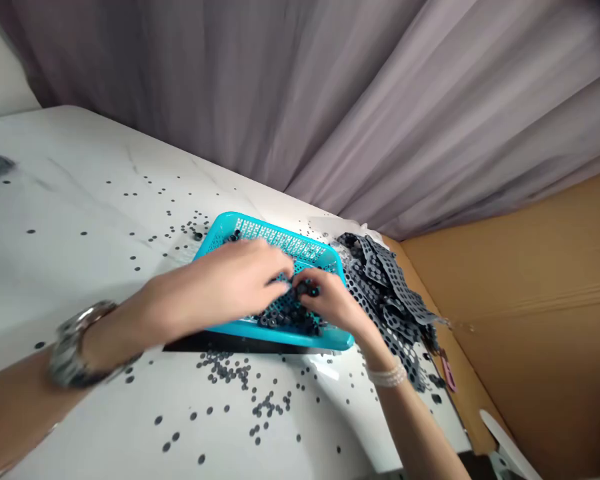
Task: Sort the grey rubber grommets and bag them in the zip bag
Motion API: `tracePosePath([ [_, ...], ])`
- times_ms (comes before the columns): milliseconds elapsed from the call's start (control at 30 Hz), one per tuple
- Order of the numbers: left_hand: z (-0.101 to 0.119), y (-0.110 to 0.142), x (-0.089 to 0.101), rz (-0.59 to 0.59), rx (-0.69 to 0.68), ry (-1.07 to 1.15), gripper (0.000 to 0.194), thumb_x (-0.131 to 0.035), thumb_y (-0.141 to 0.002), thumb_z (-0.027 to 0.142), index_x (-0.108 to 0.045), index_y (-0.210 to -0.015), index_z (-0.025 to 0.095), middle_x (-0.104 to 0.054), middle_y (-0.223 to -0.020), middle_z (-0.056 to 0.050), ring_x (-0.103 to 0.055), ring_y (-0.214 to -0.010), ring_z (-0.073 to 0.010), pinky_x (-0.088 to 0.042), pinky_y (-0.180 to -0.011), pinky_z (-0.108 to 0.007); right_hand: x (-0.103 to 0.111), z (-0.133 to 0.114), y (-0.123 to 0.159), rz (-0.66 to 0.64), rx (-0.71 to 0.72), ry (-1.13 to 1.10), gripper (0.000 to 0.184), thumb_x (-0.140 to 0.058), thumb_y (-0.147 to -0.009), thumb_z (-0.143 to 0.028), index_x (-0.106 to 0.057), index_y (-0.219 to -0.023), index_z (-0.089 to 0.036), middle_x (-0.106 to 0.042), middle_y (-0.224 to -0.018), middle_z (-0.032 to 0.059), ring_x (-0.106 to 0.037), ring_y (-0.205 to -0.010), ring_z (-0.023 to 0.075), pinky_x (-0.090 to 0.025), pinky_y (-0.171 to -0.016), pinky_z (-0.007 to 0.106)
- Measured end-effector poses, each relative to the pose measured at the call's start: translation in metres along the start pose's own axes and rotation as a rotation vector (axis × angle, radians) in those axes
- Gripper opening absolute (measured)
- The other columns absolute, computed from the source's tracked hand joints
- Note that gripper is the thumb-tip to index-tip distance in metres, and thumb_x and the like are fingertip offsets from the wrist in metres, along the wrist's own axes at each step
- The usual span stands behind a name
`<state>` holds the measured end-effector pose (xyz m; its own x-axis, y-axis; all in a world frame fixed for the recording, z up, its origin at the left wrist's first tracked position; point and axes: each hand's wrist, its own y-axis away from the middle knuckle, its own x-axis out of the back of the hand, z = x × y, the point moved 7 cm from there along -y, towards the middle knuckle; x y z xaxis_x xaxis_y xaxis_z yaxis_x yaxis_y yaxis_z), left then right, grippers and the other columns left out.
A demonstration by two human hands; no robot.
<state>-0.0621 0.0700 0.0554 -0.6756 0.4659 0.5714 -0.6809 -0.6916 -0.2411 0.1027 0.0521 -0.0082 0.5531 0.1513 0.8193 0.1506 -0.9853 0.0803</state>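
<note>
Your right hand (325, 297) pinches small black pieces (307, 289) above a blue plastic basket (275, 337) on the white desk (75, 193). Your left hand (230, 277) reaches in, its blurred fingers slightly parted, any grip impossible to tell. The pieces look light and firm, likely to roll; they are best taken by their sides between fingertips.

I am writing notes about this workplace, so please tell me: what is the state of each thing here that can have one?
Blue basket: upright, partly filled.
Black pieces: loose inside it.
Dark discs: scattered outside.
Perforated sheets: crumpled, heaped.
Curtain: hanging in folds.
Left hand: blurred, over the basket, grip unclear.
Right hand: fingers curled at black pieces, grip unclear.
</note>
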Motion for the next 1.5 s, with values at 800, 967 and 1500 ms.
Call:
tracePosePath([
  [800, -0.086, -0.021, -0.008, 0.517, 0.679, 1.256, 0.035, -0.056, -0.071, 0.013, -0.057, -0.106, 0.016, -0.050, -0.134, -0.016, -0.043, -0.128, -0.0225, -0.031, -0.109, -0.037, -0.050, -0.049, -0.010, -0.353, 0.286, 0.247, 0.037, -0.061, -0.078, -0.014, -0.061, -0.114, -0.023, -0.051, -0.128, 0.0111, -0.055, -0.107, 0.0258, -0.045, -0.091, 0.041],
  [967, -0.085, -0.018, -0.011, 0.573, 0.707, 1.292, 0.036, -0.055, -0.068, 0.011, -0.057, -0.103, 0.015, -0.054, -0.129, -0.015, -0.043, -0.129, -0.0210, -0.032, -0.108, -0.033, -0.030, -0.042, -0.015, -0.225, 0.300, 0.133, 0.022, -0.049, -0.075, -0.002, -0.061, -0.085, -0.018, -0.058, -0.090, 0.0022, -0.055, -0.077, 0.0126, -0.044, -0.076, 0.028],
  [1500, -0.060, -0.029, -0.055, 0.358, 0.844, 1.666, 0.023, -0.042, -0.087, 0.024, -0.063, -0.086, 0.016, -0.066, -0.074, -0.005, -0.063, -0.073, -0.0179, -0.053, -0.073, -0.032, 0.021, -0.096, -0.020, 0.041, 0.308, -0.142, 0.031, -0.050, -0.079, -0.007, -0.058, -0.104, -0.022, -0.061, -0.113, 0.0041, -0.055, -0.106, 0.0185, -0.047, -0.092, 0.035],
])
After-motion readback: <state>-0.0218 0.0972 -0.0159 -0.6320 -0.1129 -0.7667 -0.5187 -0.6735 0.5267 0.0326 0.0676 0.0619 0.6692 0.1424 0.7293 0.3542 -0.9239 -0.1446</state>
